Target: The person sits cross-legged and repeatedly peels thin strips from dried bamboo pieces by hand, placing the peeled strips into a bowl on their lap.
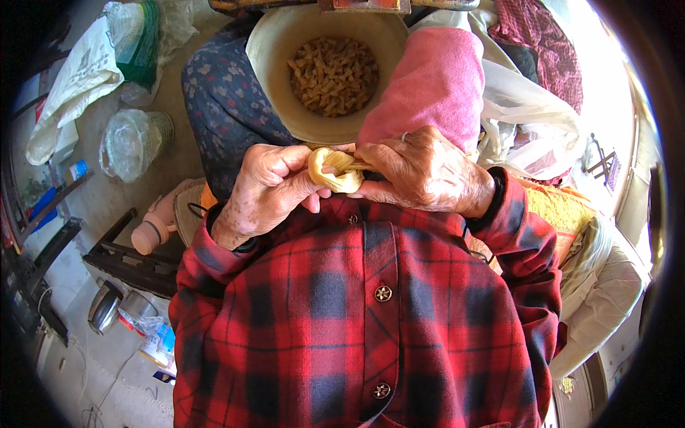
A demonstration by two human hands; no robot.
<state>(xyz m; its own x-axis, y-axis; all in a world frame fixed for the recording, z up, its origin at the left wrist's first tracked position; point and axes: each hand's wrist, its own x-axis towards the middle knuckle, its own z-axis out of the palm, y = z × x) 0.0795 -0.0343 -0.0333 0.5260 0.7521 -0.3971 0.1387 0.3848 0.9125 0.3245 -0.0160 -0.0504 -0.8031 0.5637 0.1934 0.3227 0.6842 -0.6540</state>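
Observation:
A soft, pale yellow strip, twisted into a loop, is stretched between my two hands in front of my chest. My left hand pinches the loop's left side, with a fingertip reaching into the ring. On the other side my right hand grips the strip's narrow end between thumb and fingers. I cannot tell what the strip is made of. Just beyond the hands, a deep cream-coloured tub stands between my knees. Many small brown pieces cover its bottom.
A pink towel lies over my right leg. Beyond the tub is a wooden bench edge. At left are a plastic-wrapped basket, a pink bottle on a dark stool and a metal kettle. White plastic sheeting hangs at right.

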